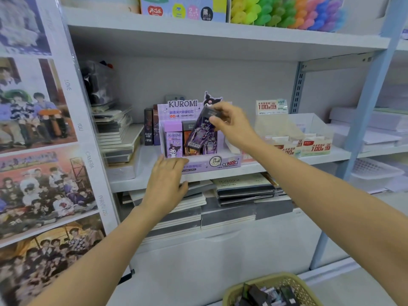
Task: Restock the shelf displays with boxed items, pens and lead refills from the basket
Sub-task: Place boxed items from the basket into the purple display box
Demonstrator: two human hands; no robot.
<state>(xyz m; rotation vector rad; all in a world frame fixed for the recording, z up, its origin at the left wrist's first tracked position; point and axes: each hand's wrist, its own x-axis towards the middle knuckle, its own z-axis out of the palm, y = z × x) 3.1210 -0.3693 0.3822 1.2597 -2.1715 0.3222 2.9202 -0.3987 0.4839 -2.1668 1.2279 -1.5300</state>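
Note:
A purple Kuromi display box (223,163) stands on the middle shelf with several lead-refill boxes upright in it. My right hand (229,122) pinches the top of a dark purple boxed item (199,131), which hangs tilted over the display's middle slots. My left hand (164,182) rests with straight fingers against the display's front left corner. A tan woven basket (293,283) with several dark boxed items sits at the bottom right.
A second, white refill display (309,138) stands to the right. Dark boxes (148,127) and stacked notebooks (117,133) lie left of the Kuromi display. More notebooks (242,191) fill the shelf below. A poster panel (44,129) walls the left side.

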